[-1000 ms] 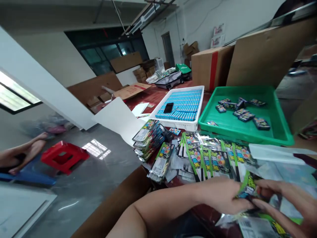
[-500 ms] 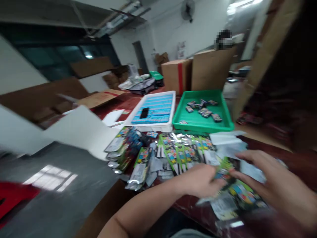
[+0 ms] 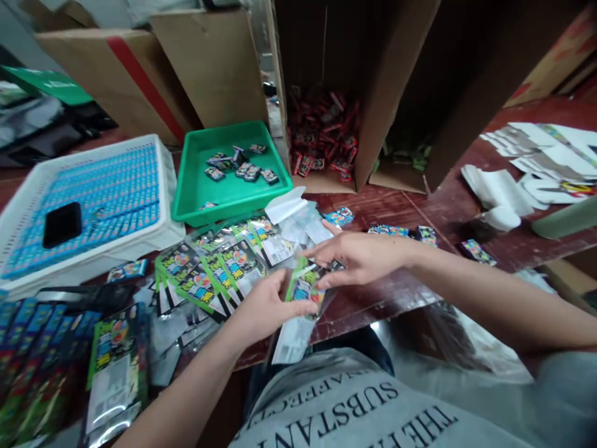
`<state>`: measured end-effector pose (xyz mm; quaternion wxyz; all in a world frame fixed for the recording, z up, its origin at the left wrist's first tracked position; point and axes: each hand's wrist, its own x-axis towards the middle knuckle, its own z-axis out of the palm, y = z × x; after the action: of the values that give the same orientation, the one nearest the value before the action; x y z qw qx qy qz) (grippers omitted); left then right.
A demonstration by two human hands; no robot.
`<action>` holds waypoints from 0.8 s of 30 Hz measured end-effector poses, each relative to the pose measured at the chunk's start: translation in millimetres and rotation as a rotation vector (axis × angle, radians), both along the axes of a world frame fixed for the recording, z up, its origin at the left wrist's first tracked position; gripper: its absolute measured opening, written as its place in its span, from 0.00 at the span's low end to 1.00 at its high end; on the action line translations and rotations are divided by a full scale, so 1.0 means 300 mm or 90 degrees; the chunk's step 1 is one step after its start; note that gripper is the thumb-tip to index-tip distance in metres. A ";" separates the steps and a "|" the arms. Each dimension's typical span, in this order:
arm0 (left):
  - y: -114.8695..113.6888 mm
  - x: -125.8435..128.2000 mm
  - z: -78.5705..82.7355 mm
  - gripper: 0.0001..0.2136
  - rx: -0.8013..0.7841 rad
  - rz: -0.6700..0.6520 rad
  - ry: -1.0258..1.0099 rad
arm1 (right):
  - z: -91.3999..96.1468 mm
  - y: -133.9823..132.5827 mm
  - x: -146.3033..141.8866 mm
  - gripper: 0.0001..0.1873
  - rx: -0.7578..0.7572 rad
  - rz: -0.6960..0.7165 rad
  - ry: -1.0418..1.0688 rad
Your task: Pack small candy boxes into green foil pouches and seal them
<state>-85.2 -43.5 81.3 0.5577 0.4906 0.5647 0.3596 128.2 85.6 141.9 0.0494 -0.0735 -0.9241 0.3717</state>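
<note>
My left hand (image 3: 265, 306) grips a printed plastic packet (image 3: 293, 339) by its left side, thumb across the front. The packet is black and green with a clear lower part, tilted above the table's front edge. At its upper right, my right hand (image 3: 352, 256) holds the packet too, fingers curled at its top; what else may lie under those fingers is hidden. Left of my hands, several similar packets (image 3: 200, 283) lie fanned out. Just beyond my right hand are white slips of paper (image 3: 298, 227) and a small blue box (image 3: 339, 216).
A green tray (image 3: 186, 211) holds several small boxes. Left of it stands a white crate (image 3: 170, 233) of blue boxes with a black phone (image 3: 62, 224) on top. Stacked packets (image 3: 114, 379) lie at lower left. Cardboard boxes (image 3: 396, 81) with red-wrapped pieces (image 3: 321, 134) rise behind.
My view has swung right and down. Both hands stay on the packet, which now stands more upright and closer to my body. The right-hand cardboard boxes have come into view.
</note>
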 end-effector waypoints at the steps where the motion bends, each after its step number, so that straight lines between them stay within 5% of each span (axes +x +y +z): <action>1: 0.010 0.012 -0.017 0.20 0.008 0.069 0.002 | -0.035 -0.006 0.013 0.07 -0.016 -0.093 0.062; 5: 0.045 0.081 -0.102 0.19 0.055 0.290 -0.076 | -0.218 -0.120 0.016 0.29 -0.132 -0.496 0.196; 8: 0.057 0.145 -0.164 0.21 0.062 0.351 -0.078 | -0.330 -0.233 -0.015 0.24 -0.152 -0.591 0.052; 12: 0.075 0.189 -0.229 0.18 0.100 0.333 0.217 | -0.427 -0.278 -0.042 0.20 -0.030 -0.686 -0.100; 15: 0.108 0.199 -0.271 0.16 0.107 0.277 0.398 | -0.485 -0.263 -0.037 0.21 -0.051 -0.687 -0.148; 19: 0.143 0.200 -0.300 0.16 0.079 0.205 0.478 | -0.500 -0.238 0.011 0.22 -0.087 -0.691 -0.150; 24: 0.184 0.122 -0.229 0.28 0.195 0.147 0.477 | -0.379 -0.081 0.223 0.25 -0.058 -0.711 -0.012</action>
<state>-48.8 11.6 12.7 0.1904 0.5983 0.7196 0.2965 195.0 61.2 28.1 0.2274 -0.5573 -0.7282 0.3277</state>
